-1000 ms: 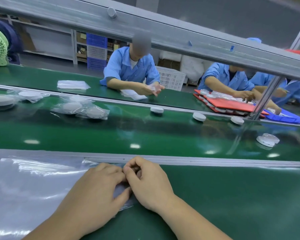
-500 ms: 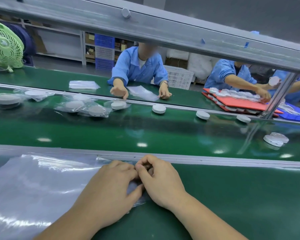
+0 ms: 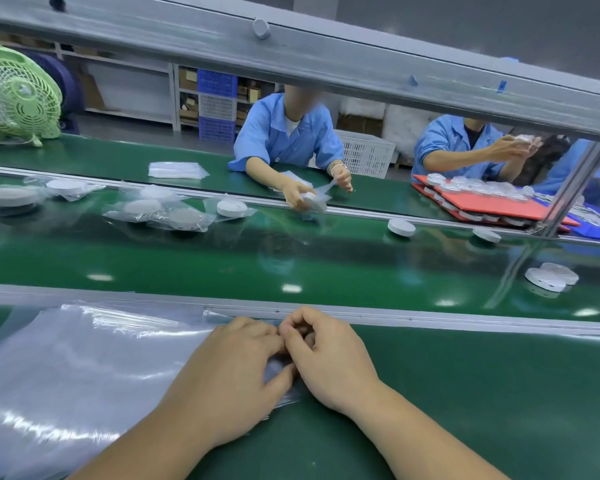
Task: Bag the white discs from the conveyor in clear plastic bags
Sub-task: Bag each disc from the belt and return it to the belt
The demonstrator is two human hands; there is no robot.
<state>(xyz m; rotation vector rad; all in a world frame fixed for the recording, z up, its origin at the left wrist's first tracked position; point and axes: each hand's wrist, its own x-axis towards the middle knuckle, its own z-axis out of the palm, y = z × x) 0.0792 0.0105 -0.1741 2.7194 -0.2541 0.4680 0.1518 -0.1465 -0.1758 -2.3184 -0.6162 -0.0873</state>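
A stack of clear plastic bags (image 3: 84, 368) lies on the green bench at my near left. My left hand (image 3: 232, 372) rests on the stack's right end and pinches a bag's edge. My right hand (image 3: 326, 358) meets it, fingers curled, pinching the same edge. On the conveyor belt (image 3: 326, 265) beyond the rail lie bare white discs: one (image 3: 401, 227) at mid right, one (image 3: 486, 234) farther right, and a pair (image 3: 551, 278) near the right. Bagged discs (image 3: 174, 214) lie at the far left of the belt.
A grey rail (image 3: 430, 318) separates my bench from the belt. Across it, a person in blue (image 3: 288, 140) handles a disc and bag; another person (image 3: 465, 147) works by a red tray (image 3: 492, 206) of discs. A green fan (image 3: 14, 95) stands far left. A metal beam (image 3: 291, 57) crosses overhead.
My hands stay together on the bag's edge. The discs on the belt have drifted with the view. The person opposite put a bagged disc on the belt and picked up another disc.
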